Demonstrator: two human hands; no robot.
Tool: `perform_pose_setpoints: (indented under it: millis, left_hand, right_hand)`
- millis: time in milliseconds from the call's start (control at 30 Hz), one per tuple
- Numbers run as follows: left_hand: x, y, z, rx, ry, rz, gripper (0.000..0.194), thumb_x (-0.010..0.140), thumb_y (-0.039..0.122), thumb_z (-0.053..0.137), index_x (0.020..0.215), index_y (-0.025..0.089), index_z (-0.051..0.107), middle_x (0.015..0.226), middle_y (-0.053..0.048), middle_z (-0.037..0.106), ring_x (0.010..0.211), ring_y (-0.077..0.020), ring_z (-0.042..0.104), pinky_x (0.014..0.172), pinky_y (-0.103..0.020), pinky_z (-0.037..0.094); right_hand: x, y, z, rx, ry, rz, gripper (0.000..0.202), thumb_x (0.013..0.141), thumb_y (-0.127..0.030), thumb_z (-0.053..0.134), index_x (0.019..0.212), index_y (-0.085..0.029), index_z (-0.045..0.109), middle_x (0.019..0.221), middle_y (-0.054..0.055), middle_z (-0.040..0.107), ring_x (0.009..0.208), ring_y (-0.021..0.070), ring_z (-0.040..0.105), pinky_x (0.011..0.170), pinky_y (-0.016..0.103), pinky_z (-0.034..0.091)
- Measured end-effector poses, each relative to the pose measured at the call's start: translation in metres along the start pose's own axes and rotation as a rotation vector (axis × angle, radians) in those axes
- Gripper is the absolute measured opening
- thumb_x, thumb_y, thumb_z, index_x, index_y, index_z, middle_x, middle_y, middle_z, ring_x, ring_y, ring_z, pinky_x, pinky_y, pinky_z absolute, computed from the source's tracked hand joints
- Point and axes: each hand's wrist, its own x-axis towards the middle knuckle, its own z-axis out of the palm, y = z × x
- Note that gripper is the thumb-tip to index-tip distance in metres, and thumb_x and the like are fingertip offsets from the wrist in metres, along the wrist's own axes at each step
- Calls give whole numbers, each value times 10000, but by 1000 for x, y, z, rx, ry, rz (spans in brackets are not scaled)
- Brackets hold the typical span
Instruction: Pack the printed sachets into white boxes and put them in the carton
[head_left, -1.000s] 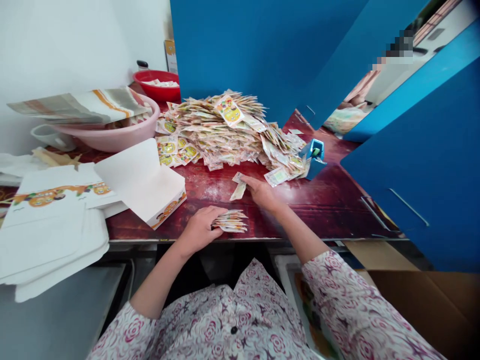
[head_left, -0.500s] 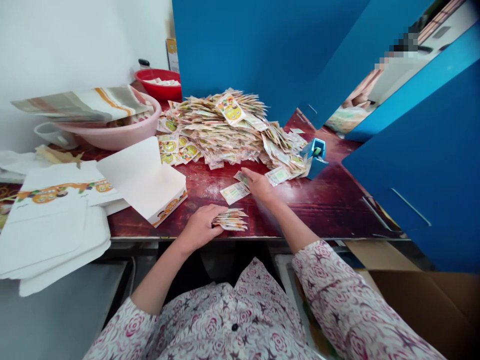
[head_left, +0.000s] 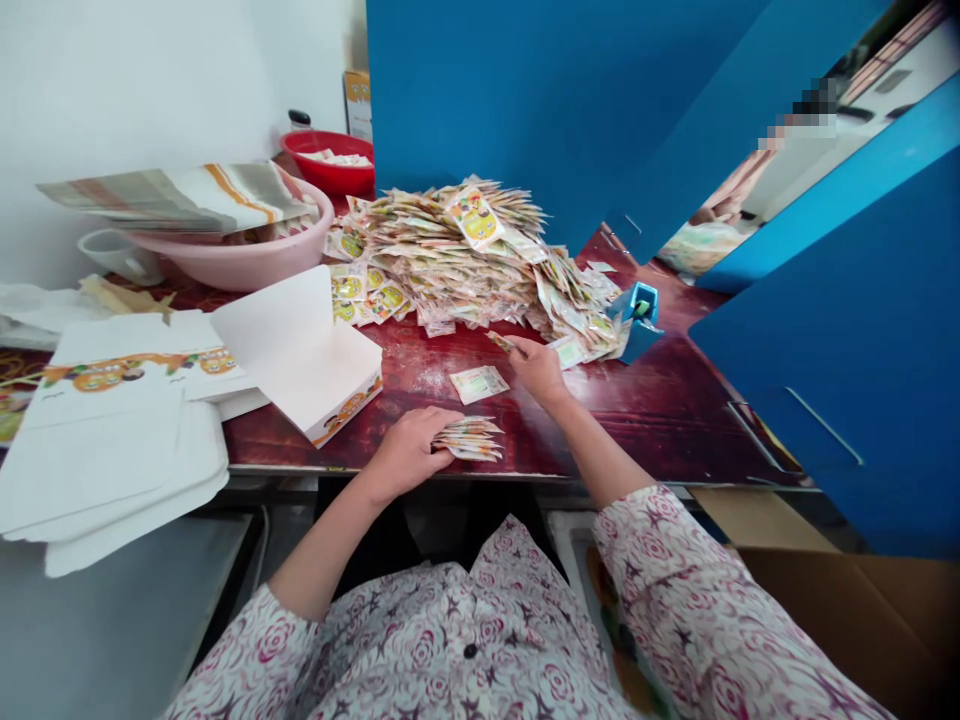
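Observation:
My left hand (head_left: 411, 452) is closed around one end of a stack of sachets (head_left: 472, 439) by the table's front edge. Farther forward, my right hand (head_left: 538, 368) pinches a single sachet (head_left: 499, 341), its edge tipped up off the table. Between the two hands a loose sachet (head_left: 480, 384) lies flat on the dark red table. Behind them rises a big heap of sachets (head_left: 450, 260) with yellow and orange prints. Another sachet (head_left: 568, 351) lies at the heap's near right edge, just beyond my right hand.
An open white carton (head_left: 337, 375) stands left of my hands, beside flat white cartons (head_left: 112, 450). A pink basin (head_left: 225, 262) and a red basin (head_left: 337, 178) sit at the back left. A blue tape dispenser (head_left: 639, 325) is on the right, near blue panels (head_left: 847, 340). Someone is partly visible beyond.
My right hand has lifted a sachet that lay beside the loose one, tipping it up. My left hand still holds the stack. The whole view has shifted slightly.

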Motion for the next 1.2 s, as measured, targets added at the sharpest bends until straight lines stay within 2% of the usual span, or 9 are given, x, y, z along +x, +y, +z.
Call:
perform_pose_setpoints:
  millis: [133,233,433,567,633,700,800,967,1200]
  left_hand:
    - [0,1,1,27,17,-34,504,735,65,638,1222,195,637,1254,-76,698,1184,-248,637,1080,-433,473]
    - [0,2,0,44,14,-61,463,742,81,651,1189,202,640,1217,-69,709,1145,-248,654,1053,-421,492]
    - [0,3,0,58,10,-72,421,754,99,663,1163,192,633,1176,-72,712,1109,-246,664,1027,-417,505]
    - [-2,1,1,23,9,-52,395,776,96,646,1157,198,629,1234,-84,671,1136,-231,656,1028,-417,516]
    - [-3,0,1,17,46,-2,338,796,115,657,1124,192,643,1416,-129,555,1292,-256,573,1097,-445,469]
    - [-3,-1,1,57,94,47,285,796,125,678,1076,178,659,1607,-153,325,1486,-318,349,1187,-507,360]
    - [-2,-3,1,117,92,87,241,789,102,674,1016,180,664,1683,-120,149,1563,-361,98,1226,-583,252]
    - [-1,-4,2,41,-19,65,318,774,120,661,1080,205,661,1404,-131,561,1332,-293,539,1122,-487,453]
    - [-2,-2,2,-17,-23,26,323,763,127,622,1074,215,622,1426,-109,524,1304,-254,562,1084,-416,478]
  right_hand:
    - [-19,2,0,109,-262,-338,449,860,-90,485,1239,-180,709,1321,97,677,1272,217,607,1139,404,438]
    - [-31,6,1,75,-395,-461,586,802,-54,508,1353,-207,632,1455,85,576,1395,222,492,1190,459,377]
    - [-24,-6,15,-25,-219,-380,415,832,-43,525,1187,-134,721,1237,126,714,1209,251,637,1110,434,457]
    - [-19,-34,10,15,-241,-239,389,882,-94,532,1191,-235,722,1164,48,751,1080,215,692,1003,364,513]
    - [-25,-50,-1,55,-332,-219,412,882,-118,543,1227,-276,704,1181,15,746,1050,198,697,948,319,518]
    - [-36,-66,-15,54,-442,-231,387,879,-145,553,1202,-283,715,1143,6,757,973,190,703,865,282,512]
    - [-51,-83,-33,3,-545,-240,252,899,-195,548,1011,-244,769,922,20,773,749,168,661,687,258,445]
    - [-59,-86,-41,123,-600,-220,347,982,-326,491,815,-178,756,723,18,703,634,129,558,597,243,337]
    - [-68,-71,-27,294,-592,-213,341,988,-341,494,906,-153,765,793,30,720,706,141,602,672,241,405]
